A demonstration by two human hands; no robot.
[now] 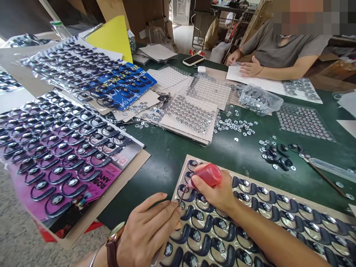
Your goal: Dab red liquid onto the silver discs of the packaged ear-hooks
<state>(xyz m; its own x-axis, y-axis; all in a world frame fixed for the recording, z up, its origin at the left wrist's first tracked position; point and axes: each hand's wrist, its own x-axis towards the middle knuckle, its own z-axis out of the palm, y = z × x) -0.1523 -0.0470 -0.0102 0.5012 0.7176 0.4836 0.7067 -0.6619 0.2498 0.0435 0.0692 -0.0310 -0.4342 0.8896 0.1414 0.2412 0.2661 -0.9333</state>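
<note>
My right hand (218, 193) grips a red squeeze bottle (208, 175), tilted with its pale nozzle pointing down and left. The nozzle is over the upper left corner of a board of black curved pieces with shiny round centres (263, 191). My left hand (150, 228), with a watch on the wrist, is closed round a thin pointed tool (182, 196). Its dark tip shows beyond my fingertips, close to the nozzle and over one of the curved pieces. Most of the tool is hidden by my fingers, so its exact kind cannot be made out.
Boards of similar pieces, one purple (107, 174) and one blue (133, 89), lie at left. A stack of disc sheets (191, 115), loose metal discs (236, 124) and a clear plastic box (267, 100) are farther back. Across the table, a person's hands (250, 68) rest on white paper.
</note>
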